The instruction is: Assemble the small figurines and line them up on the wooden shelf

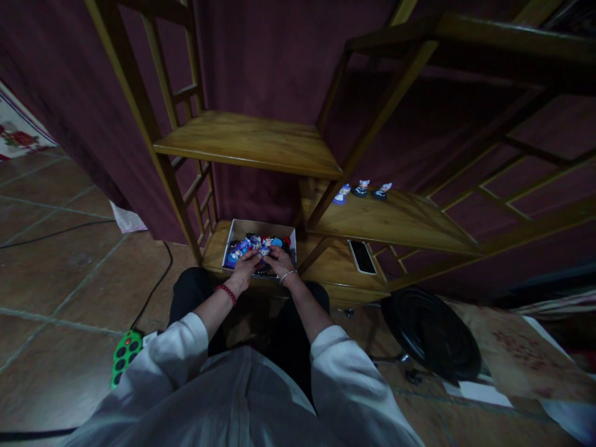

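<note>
A white cardboard box (261,227) on the lowest shelf holds several small colourful figurines (239,248), mostly blue and purple with some red. Over its front part, my left hand (248,264) and my right hand (278,257) come together around a small blue and white figurine (264,251). The fingertips of both hands close on it from either side. A red bead bracelet circles the left wrist, and a light bangle the right. My fingers hide part of the figurine and the box's front edge.
Three figurines (362,188) stand on the middle shelf (395,214) to the right. A phone (362,256) lies on the lower shelf. Another wooden shelf (251,139) overhangs the box. A black round stool (433,335) stands at right; a green power strip (125,355) and cables lie at left.
</note>
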The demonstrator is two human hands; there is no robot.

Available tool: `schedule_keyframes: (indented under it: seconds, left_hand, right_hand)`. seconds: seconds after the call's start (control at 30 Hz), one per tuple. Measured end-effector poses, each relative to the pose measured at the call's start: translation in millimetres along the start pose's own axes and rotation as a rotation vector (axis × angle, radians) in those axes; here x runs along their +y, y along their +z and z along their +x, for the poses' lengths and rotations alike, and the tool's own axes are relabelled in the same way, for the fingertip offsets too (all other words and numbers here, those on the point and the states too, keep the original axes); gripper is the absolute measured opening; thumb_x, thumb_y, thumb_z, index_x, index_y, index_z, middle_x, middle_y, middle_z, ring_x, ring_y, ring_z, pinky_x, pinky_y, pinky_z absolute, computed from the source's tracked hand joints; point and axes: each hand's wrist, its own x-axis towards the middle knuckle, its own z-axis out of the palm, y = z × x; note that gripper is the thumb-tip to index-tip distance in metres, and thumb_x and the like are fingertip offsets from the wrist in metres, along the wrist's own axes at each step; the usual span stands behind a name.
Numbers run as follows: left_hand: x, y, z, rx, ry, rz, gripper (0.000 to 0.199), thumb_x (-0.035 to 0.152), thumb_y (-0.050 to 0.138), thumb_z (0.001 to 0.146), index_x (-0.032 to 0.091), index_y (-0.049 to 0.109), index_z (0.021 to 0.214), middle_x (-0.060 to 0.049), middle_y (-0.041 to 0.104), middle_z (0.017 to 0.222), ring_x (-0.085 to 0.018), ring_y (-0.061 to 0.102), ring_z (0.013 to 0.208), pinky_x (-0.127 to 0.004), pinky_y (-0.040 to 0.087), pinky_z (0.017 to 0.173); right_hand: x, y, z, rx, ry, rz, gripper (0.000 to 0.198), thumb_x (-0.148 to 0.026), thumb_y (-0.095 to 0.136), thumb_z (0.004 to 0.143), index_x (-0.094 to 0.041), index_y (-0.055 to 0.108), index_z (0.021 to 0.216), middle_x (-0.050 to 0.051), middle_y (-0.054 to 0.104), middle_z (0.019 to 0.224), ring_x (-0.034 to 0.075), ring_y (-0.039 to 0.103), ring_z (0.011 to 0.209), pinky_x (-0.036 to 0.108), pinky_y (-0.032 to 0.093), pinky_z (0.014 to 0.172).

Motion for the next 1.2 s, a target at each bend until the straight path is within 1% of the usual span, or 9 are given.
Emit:
schedule_keyframes:
  seconds: [0.2,0.4,0.57,0.7,0.9,1.2]
  left_hand:
    - [3,1,0,0.013,0.032,0.020,0.024,0.018,0.077,0.055,0.012,0.063,0.073,-0.001,0.063,0.070,-0.011,0.059,0.067,-0.033,0.050,0.075]
    - [6,2,-1,0.014,0.044,0.006,0.020,0.014,0.075,0.058,0.012,0.062,0.073,0.000,0.062,0.069,-0.010,0.059,0.066,-0.030,0.051,0.070]
    - [7,4,-3,0.008,0.005,-0.011,0.016,0.005,0.070,0.061,0.011,0.061,0.072,-0.001,0.064,0.070,-0.011,0.060,0.065,-0.031,0.050,0.072]
    - [9,5,-4,-0.015,-0.016,-0.007,0.018,0.002,0.068,0.062,0.011,0.062,0.076,-0.003,0.065,0.073,-0.012,0.062,0.067,-0.033,0.049,0.078]
    - [14,9,-9,-0.055,0.005,0.000,0.022,0.003,0.070,0.059,0.012,0.062,0.078,-0.002,0.066,0.076,-0.012,0.062,0.071,-0.036,0.047,0.085]
    - [13,18,-19,-0.064,0.039,0.047,0.030,0.010,0.074,0.054,0.011,0.061,0.080,-0.002,0.065,0.074,-0.012,0.060,0.068,-0.036,0.046,0.085]
  right_hand:
    - [-2,3,0,-0.011,-0.038,0.049,0.030,-0.027,0.067,0.061,-0.019,0.059,0.088,0.002,0.068,0.084,0.018,0.063,0.084,0.035,0.046,0.083]
    - [1,4,1,0.009,-0.066,0.078,0.029,-0.026,0.067,0.062,-0.019,0.062,0.090,0.004,0.069,0.091,0.019,0.062,0.090,0.036,0.045,0.088]
    - [7,2,5,0.014,-0.078,0.087,0.030,-0.027,0.068,0.061,-0.020,0.064,0.090,0.004,0.069,0.094,0.019,0.063,0.092,0.038,0.044,0.091]
    - [8,0,5,0.032,-0.079,0.101,0.030,-0.030,0.067,0.061,-0.020,0.065,0.089,0.004,0.069,0.094,0.019,0.063,0.090,0.038,0.044,0.091]
    - [0,-4,2,0.055,-0.081,0.065,0.030,-0.035,0.066,0.061,-0.018,0.066,0.087,0.003,0.069,0.089,0.019,0.062,0.085,0.035,0.046,0.086]
    - [-19,-12,-10,0.024,-0.066,-0.024,0.026,-0.038,0.065,0.062,-0.019,0.066,0.079,-0.002,0.067,0.078,0.016,0.061,0.077,0.032,0.048,0.081]
